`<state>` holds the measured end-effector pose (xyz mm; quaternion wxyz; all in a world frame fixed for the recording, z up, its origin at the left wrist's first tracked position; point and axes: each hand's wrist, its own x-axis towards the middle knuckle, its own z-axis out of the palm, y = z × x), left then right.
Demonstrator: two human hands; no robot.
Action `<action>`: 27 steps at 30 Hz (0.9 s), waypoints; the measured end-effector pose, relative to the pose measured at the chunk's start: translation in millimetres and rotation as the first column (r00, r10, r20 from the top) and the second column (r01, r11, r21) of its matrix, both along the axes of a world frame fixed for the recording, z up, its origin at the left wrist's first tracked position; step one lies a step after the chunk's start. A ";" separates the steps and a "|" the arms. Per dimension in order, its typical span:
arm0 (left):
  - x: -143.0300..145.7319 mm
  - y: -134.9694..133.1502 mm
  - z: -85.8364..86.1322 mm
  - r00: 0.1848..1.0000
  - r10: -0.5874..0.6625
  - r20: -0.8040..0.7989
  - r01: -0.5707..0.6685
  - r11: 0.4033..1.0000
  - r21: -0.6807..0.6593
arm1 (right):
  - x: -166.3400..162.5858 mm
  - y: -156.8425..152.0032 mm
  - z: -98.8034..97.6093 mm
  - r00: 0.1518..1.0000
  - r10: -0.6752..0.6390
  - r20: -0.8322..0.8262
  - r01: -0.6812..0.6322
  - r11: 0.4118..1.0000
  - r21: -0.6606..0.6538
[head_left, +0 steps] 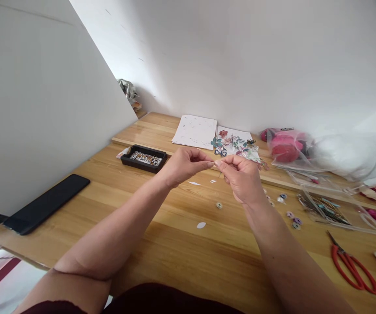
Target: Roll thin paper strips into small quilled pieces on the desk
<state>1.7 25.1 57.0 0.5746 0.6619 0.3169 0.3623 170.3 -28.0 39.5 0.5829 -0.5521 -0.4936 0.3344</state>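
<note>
My left hand (188, 165) and my right hand (240, 174) meet above the middle of the table, thumbs and forefingers pinched tip to tip. Whatever they hold between the fingertips is too small to make out; a thin dark strand shows just under the right fingers. On the wood below lie a white leaf-shaped paper piece (201, 225), thinner white slivers (193, 183) and a small thread bobbin (219, 205). Several more bobbins (290, 215) are scattered right of my right wrist.
A black tray (143, 167) of beads stands left of my hands. Behind are white sheets (194, 131) and colourful wire flowers (236, 143). Rightward are bagged pink material (286, 146), a clear box (347, 216) of tools and red-handled scissors (351, 266). A black phone-like slab (49, 203) lies far left.
</note>
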 end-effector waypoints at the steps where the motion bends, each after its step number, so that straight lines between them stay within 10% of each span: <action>1: 1.2 -0.3 -1.1 1.000 0.010 0.012 -0.010 1.000 -0.006 | -0.4 0.0 0.1 1.000 -0.001 -0.003 0.001 1.000 0.000; 18: -0.7 5.3 -2.5 0.999 -0.045 0.028 0.049 0.989 -0.141 | 19.3 -10.3 20.2 0.950 0.199 0.240 -0.213 0.976 0.034; 27: 1.4 4.5 -3.1 0.998 0.010 0.069 0.001 0.988 -0.158 | 16.3 -20.1 23.3 0.855 0.011 0.519 -0.114 0.979 0.167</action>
